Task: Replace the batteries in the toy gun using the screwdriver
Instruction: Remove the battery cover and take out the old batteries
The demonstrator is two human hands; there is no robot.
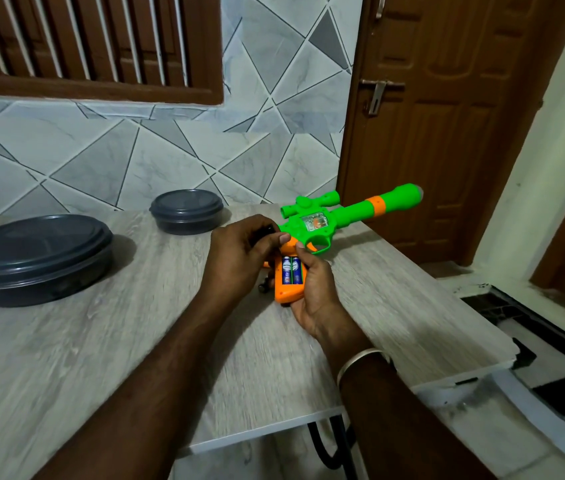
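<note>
The toy gun (312,226) is on the counter (135,341), and its barrel points away to the right. Its orange grip (286,293) is open, with two batteries (291,270) side by side inside. The right hand (315,296) holds the grip, with fingers curled round its right side. The left hand (239,258) has its fingers curled round a small dark object (263,233) at the top of the grip, and its thumb rests on the orange plastic.
</note>
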